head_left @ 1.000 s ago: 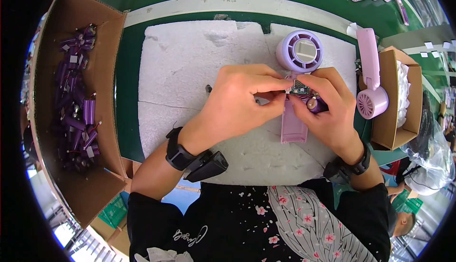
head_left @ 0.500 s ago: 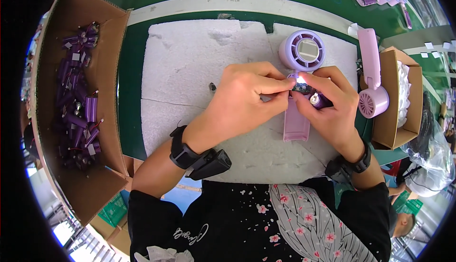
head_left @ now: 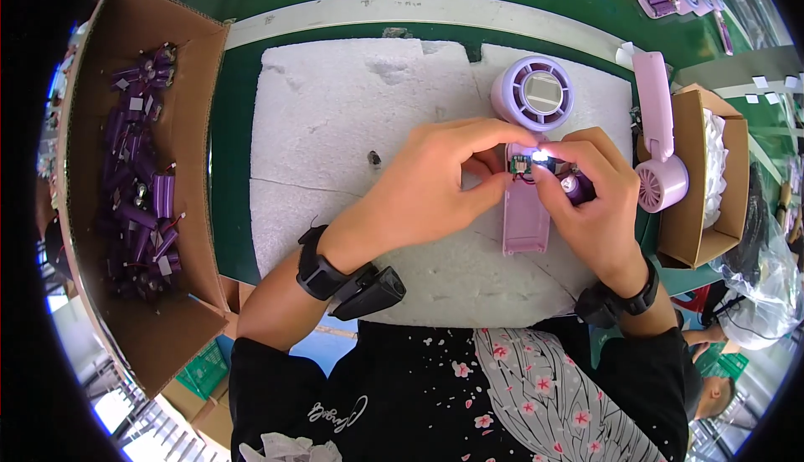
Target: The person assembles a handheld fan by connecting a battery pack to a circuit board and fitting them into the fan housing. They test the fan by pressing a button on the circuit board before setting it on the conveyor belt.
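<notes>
A lilac handheld fan (head_left: 533, 93) lies on the foam board, its round head away from me and its open handle shell (head_left: 526, 223) toward me. At the top of the shell sits a small green circuit board (head_left: 521, 165) with a bright white light glowing on it. My right hand (head_left: 590, 198) pinches the board's right side by the light, and a purple battery cell (head_left: 573, 185) rests under its curled fingers. Beside the shell's left edge, my left hand (head_left: 444, 173) has thumb and index finger apart, the index tip near the fan's neck.
White foam board (head_left: 335, 118) covers the green table. A carton (head_left: 188, 252) of purple battery cells stands at left. On the right, a pink fan (head_left: 657, 127) leans by a small carton (head_left: 691, 219) with white parts. More fan pieces (head_left: 662, 3) lie far right.
My left thumb and index finger have parted from their pinch at the board, uncovering its green left part. My right hand stays at the board, having shifted slightly.
</notes>
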{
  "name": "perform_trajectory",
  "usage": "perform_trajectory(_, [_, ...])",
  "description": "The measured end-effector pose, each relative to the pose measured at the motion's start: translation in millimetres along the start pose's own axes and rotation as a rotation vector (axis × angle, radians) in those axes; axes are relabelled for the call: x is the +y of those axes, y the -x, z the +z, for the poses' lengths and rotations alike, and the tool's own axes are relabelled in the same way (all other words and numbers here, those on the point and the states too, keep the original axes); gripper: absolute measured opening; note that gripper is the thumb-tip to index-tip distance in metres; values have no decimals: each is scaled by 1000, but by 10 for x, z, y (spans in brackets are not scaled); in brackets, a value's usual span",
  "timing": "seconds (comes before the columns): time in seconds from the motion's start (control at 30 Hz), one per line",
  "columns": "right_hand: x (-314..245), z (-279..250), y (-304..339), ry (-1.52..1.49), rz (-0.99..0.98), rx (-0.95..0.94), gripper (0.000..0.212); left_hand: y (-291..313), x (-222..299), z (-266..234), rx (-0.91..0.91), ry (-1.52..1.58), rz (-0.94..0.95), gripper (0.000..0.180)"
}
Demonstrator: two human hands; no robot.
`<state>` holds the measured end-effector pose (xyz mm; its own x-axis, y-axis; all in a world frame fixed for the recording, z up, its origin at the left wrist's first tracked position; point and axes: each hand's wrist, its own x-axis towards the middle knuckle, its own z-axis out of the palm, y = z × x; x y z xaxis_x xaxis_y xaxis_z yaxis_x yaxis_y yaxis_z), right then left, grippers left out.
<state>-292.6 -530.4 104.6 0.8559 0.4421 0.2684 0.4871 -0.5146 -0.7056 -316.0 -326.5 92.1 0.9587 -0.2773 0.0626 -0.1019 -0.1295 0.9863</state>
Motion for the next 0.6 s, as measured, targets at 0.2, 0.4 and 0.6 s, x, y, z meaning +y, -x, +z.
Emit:
perform_trajectory(0.2, [-14,-3,4,11,12,-21,22,7,28,-20,-42,-13,-35,38])
perform_trajectory(0.4, [-30,-2,20,27,-41,21,23,15,21,-21,-52,-16,-38,39])
perform_trajectory(0.6, [-47,6,34,51,-16,10,24,8,41,-17,-46,-24,-67,36])
